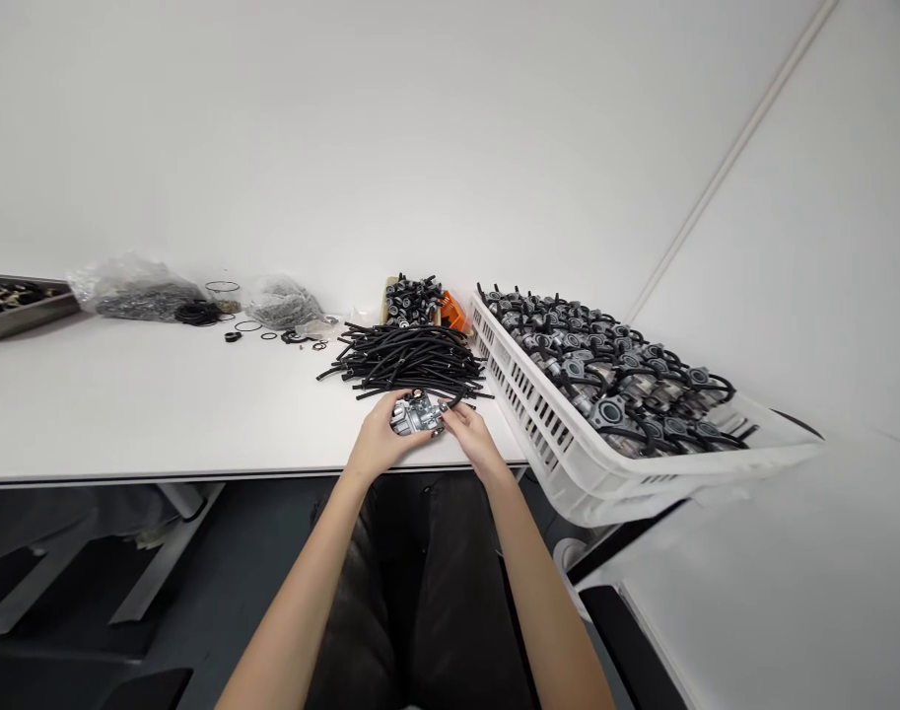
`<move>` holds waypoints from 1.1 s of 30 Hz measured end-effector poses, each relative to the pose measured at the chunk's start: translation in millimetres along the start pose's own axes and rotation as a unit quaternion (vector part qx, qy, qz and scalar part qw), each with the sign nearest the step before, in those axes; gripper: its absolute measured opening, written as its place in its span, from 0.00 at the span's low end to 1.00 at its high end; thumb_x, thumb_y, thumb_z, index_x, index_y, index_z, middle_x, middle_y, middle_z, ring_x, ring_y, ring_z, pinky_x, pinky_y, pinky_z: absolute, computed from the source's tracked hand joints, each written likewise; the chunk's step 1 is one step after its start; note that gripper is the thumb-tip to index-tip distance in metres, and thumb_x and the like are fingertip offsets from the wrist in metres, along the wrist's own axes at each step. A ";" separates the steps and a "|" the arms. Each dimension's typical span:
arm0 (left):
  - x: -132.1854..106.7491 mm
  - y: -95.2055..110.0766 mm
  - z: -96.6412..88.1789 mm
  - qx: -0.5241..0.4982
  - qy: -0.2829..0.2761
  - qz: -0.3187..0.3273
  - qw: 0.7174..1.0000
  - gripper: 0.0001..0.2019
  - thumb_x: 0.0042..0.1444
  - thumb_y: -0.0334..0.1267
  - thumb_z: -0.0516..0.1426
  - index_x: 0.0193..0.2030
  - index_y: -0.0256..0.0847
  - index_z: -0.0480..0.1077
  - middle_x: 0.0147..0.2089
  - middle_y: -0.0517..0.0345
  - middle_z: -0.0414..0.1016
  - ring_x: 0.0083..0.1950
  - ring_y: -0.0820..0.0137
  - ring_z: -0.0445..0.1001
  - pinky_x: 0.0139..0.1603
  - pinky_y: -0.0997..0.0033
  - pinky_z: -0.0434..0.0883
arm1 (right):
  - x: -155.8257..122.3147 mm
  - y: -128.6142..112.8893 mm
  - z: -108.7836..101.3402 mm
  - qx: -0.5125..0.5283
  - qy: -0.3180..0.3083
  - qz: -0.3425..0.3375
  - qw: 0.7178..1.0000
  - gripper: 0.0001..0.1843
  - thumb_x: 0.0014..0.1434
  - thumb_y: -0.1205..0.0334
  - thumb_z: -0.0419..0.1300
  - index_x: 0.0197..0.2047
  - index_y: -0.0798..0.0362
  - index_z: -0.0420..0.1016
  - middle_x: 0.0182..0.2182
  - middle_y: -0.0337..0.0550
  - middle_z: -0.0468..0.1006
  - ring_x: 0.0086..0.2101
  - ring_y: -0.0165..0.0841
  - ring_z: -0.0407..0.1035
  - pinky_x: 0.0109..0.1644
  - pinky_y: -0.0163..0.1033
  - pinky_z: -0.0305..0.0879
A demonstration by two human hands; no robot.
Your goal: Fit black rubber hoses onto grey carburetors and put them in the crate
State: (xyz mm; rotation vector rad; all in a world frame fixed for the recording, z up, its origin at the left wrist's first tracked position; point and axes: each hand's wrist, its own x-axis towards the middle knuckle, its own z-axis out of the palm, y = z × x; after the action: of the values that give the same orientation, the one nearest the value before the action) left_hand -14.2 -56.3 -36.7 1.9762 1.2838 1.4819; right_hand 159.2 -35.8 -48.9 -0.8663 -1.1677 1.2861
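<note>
A silvery metal carburetor (414,414) is held just above the table's front edge. My left hand (380,434) wraps around its left side, thumb below and fingers behind. At its right side, my right hand (473,434) pinches a short black rubber hose (456,400) close against the carburetor body; the fingers partly hide where the two meet. Right behind my hands lies a heap of black rubber hoses (412,360).
A white plastic crate (519,399) packed with carburetors stands at the right. Behind the hoses are a box of small black-and-metal parts (412,299) and an orange container (453,313). Plastic bags (135,286), black rings (198,314) and a metal tray (28,318) lie to the left.
</note>
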 end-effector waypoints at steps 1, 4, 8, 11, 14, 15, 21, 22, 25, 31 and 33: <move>0.0 -0.6 0.2 -0.001 -0.001 0.001 1.000 0.28 0.44 0.46 0.66 0.52 0.42 0.67 0.51 0.52 0.75 0.51 0.60 0.74 0.54 0.58 0.71 | -0.8 -2.3 -0.7 0.005 -0.012 0.003 1.000 0.20 0.46 0.50 0.69 0.41 0.50 0.80 0.42 0.44 0.81 0.46 0.38 0.72 0.55 0.44 0.64; -0.1 -2.1 0.4 -0.003 -0.004 0.007 1.000 0.28 0.44 0.46 0.66 0.52 0.43 0.67 0.51 0.52 0.75 0.52 0.60 0.74 0.55 0.57 0.71 | -2.0 -4.8 -4.9 0.016 -0.029 0.010 0.999 0.22 0.42 0.52 0.71 0.42 0.50 0.81 0.44 0.45 0.81 0.47 0.40 0.72 0.56 0.45 0.64; -0.3 -1.8 -0.1 -0.002 -0.009 0.011 1.000 0.28 0.44 0.46 0.66 0.52 0.43 0.66 0.51 0.52 0.75 0.52 0.60 0.74 0.55 0.58 0.71 | 0.2 3.7 -6.6 0.015 0.001 -0.001 1.000 0.17 0.41 0.51 0.72 0.33 0.52 0.80 0.35 0.43 0.81 0.42 0.38 0.73 0.54 0.44 0.64; -0.3 -0.5 -0.7 0.000 -0.011 0.011 1.000 0.28 0.45 0.46 0.66 0.52 0.42 0.66 0.51 0.52 0.75 0.52 0.60 0.74 0.55 0.59 0.71 | 1.6 8.6 -3.3 0.015 0.031 -0.003 0.999 0.16 0.44 0.49 0.71 0.26 0.52 0.75 0.28 0.40 0.78 0.38 0.36 0.72 0.52 0.44 0.65; -0.3 0.4 -0.9 0.004 -0.009 0.010 1.000 0.28 0.45 0.46 0.66 0.52 0.43 0.67 0.51 0.52 0.75 0.53 0.59 0.74 0.55 0.58 0.71 | 0.2 4.2 -0.9 0.029 0.027 0.005 0.999 0.16 0.44 0.49 0.70 0.30 0.52 0.77 0.31 0.42 0.80 0.40 0.37 0.73 0.53 0.45 0.65; -0.3 0.4 -0.8 0.006 -0.006 0.008 1.000 0.28 0.44 0.46 0.66 0.52 0.43 0.67 0.51 0.52 0.75 0.53 0.59 0.74 0.55 0.57 0.71 | -0.8 1.2 -0.9 0.037 0.018 0.010 0.999 0.16 0.44 0.50 0.70 0.33 0.51 0.79 0.35 0.43 0.81 0.42 0.38 0.73 0.54 0.46 0.65; -0.3 -0.8 -0.2 0.011 -0.004 0.013 1.000 0.28 0.45 0.46 0.66 0.52 0.42 0.67 0.51 0.52 0.75 0.53 0.59 0.74 0.56 0.57 0.70 | -4.4 -8.2 -6.4 0.063 -0.031 0.028 0.997 0.19 0.41 0.56 0.72 0.39 0.51 0.81 0.42 0.45 0.81 0.47 0.40 0.72 0.57 0.47 0.64; -0.3 -0.9 -0.1 0.011 -0.005 0.014 1.000 0.28 0.45 0.46 0.66 0.52 0.42 0.67 0.51 0.52 0.75 0.52 0.59 0.74 0.56 0.57 0.70 | -3.9 -6.5 -7.0 0.061 -0.031 0.027 0.997 0.18 0.41 0.56 0.72 0.37 0.52 0.81 0.40 0.45 0.82 0.46 0.40 0.73 0.57 0.47 0.64; -0.4 -0.7 -0.1 0.010 -0.007 0.016 1.000 0.28 0.45 0.46 0.66 0.52 0.43 0.67 0.51 0.52 0.75 0.52 0.60 0.74 0.56 0.59 0.70 | -1.6 1.1 -7.2 0.053 -0.013 0.019 0.998 0.14 0.41 0.54 0.73 0.30 0.52 0.79 0.33 0.42 0.80 0.42 0.38 0.73 0.55 0.46 0.65; -0.7 -0.1 0.1 0.013 -0.002 0.016 1.000 0.28 0.45 0.46 0.66 0.52 0.42 0.67 0.51 0.52 0.75 0.53 0.60 0.74 0.55 0.61 0.71 | -1.9 0.3 -5.3 0.055 -0.006 0.018 0.998 0.16 0.43 0.52 0.72 0.34 0.51 0.79 0.36 0.42 0.80 0.42 0.37 0.73 0.54 0.45 0.65; -0.9 -0.3 0.3 0.013 -0.001 0.015 1.000 0.28 0.45 0.46 0.66 0.52 0.42 0.67 0.51 0.52 0.75 0.52 0.61 0.74 0.54 0.61 0.71 | -3.4 -3.4 -5.8 0.058 -0.021 0.022 0.998 0.22 0.41 0.54 0.73 0.41 0.50 0.80 0.42 0.43 0.80 0.45 0.38 0.73 0.55 0.45 0.65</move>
State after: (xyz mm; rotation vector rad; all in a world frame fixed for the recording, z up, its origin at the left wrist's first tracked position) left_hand -14.1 -56.8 -37.5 2.0216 1.2840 1.4835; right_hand 166.0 -38.8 -47.5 -0.7880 -1.1004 1.3997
